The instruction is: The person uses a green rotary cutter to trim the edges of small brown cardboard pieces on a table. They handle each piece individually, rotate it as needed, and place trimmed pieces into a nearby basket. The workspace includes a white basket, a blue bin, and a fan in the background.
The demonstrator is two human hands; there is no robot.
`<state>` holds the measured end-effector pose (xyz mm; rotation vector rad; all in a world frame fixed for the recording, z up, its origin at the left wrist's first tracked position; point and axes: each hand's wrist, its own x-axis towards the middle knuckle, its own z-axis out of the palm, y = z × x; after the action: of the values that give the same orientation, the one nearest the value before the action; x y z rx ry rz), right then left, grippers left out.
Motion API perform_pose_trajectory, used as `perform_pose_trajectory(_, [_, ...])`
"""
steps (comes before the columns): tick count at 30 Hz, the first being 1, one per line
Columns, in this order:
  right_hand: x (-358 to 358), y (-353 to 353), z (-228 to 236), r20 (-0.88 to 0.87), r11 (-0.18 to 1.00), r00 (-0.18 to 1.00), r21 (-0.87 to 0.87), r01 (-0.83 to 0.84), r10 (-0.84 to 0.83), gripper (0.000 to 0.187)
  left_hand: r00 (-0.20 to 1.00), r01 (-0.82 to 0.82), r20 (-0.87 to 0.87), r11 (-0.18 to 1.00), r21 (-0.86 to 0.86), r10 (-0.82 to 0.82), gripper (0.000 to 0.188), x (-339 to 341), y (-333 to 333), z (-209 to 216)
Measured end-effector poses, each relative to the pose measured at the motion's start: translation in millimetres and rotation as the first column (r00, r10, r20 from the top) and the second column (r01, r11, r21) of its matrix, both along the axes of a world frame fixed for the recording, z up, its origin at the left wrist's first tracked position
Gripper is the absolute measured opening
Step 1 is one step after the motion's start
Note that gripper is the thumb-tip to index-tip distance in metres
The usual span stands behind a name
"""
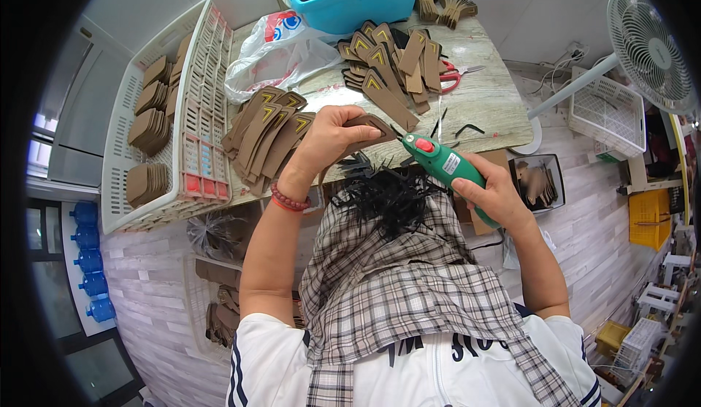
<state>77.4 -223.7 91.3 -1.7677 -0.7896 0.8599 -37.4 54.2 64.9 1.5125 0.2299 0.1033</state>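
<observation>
My left hand (328,143) is closed on a flat brown tab (365,123) with a rounded end, thumb on top and fingers beneath. My right hand (498,194) wraps round a green handheld power tool (436,159) with a red button. The tool's narrow tip meets or nearly meets the tab's right end; exact contact is too small to tell. Below both hands, a heap of thin black strips (391,201) lies on the plaid apron (380,290) over my lap. Left of my left hand is a fanned stack of brown tabs (264,137) with yellow chevrons.
More chevron tabs (380,64) are piled on the table (493,115), near red-handled scissors (454,80). Behind stand a blue bin (365,5) and a white plastic bag (270,60). A white crate (197,108) holds stacked brown pieces at left; a fan (650,49) stands right.
</observation>
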Motion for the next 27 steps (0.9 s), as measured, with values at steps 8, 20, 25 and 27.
perform_pose_trajectory(8, [-4,0,-10,-0.017,0.999,1.000,0.041,0.020,-0.020,0.044,0.998,0.005,-0.065,0.996,-0.085,-0.011,0.009,-2,-4,3])
perform_pose_trajectory(20, [-6,6,-4,-0.056,1.000,0.998,0.025,0.003,-0.002,0.043,0.980,0.125,-0.150,0.991,-0.038,-0.129,0.014,5,-8,-4])
perform_pose_trajectory(25, [-4,9,-13,-0.051,0.998,0.997,-0.003,0.057,-0.057,0.043,0.954,0.139,-0.292,0.968,0.208,-0.074,0.021,-5,12,4])
perform_pose_trajectory(27, [-3,-1,-18,-0.087,0.995,0.991,-0.015,0.096,-0.096,0.042,0.968,-0.101,-0.222,0.992,0.077,0.116,0.017,-20,48,5])
